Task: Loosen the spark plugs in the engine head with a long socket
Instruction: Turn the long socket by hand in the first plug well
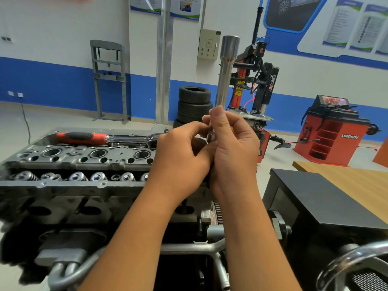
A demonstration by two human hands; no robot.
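Socket [227, 70] stands upright above right hand [233, 143], grasped; left hand [182, 152] pinches its base.

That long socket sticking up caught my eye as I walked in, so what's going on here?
A person holds the long socket upright in the right hand, above the right end of the engine head. The left hand works a small metal piece at its lower end. The ratchet lies unused on the head's far edge. The socket is not yet in any plug well.
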